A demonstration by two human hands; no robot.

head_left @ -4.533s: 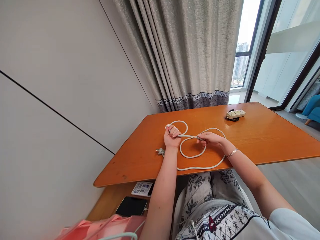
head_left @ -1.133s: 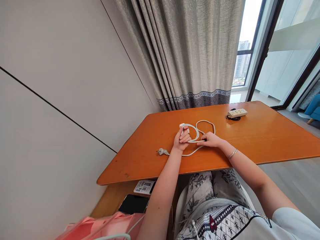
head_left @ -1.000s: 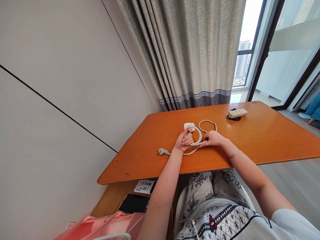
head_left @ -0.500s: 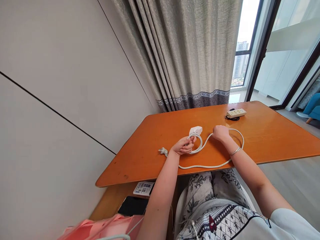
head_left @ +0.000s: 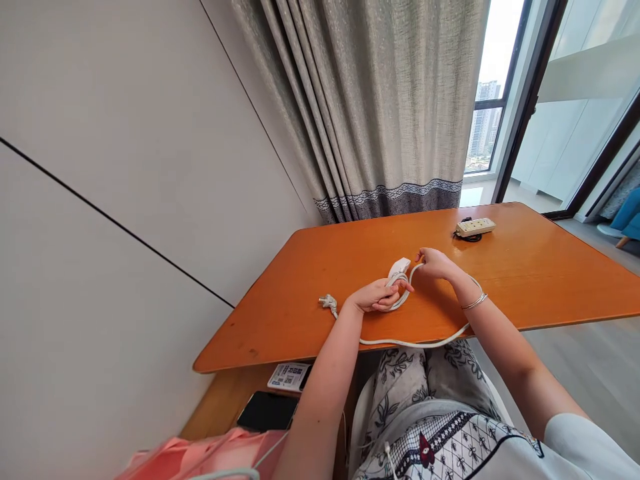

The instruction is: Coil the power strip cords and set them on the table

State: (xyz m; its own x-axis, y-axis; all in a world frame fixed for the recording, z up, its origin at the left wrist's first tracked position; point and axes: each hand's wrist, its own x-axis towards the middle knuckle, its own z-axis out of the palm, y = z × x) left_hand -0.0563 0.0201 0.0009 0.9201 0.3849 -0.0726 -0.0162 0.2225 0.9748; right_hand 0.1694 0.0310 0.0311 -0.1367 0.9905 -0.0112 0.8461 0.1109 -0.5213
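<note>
A pale wall [head_left: 125, 100] climbs past the left side of an orange-brown wooden table, while a grey curtain [head_left: 390, 100] with a patterned lower band hangs beyond the table's far edge. The table [head_left: 280, 287] fills the middle ground, with a person [head_left: 445, 427] in patterned clothing seated at its near edge. A pink bag [head_left: 220, 457] sits below the table's near left corner.

Across the table's near half runs a white cable [head_left: 400, 344], part of it wound into a small coil above the tabletop and a long loop trailing along the table's near edge. The left hand [head_left: 380, 295], over the middle of the table, grasps that coil, its fingers closed around it. The right hand [head_left: 434, 263], over the table a little farther right, clasps a stretch of the same cable leading off the coil.

A dark-screened phone [head_left: 267, 411] lies below the table's near left edge. A cream power strip [head_left: 475, 227] with black cord rests near the table's far right. A white block [head_left: 399, 267] juts from the coil toward the table's far edge, and a plug [head_left: 329, 303] lies on the table's left half.
</note>
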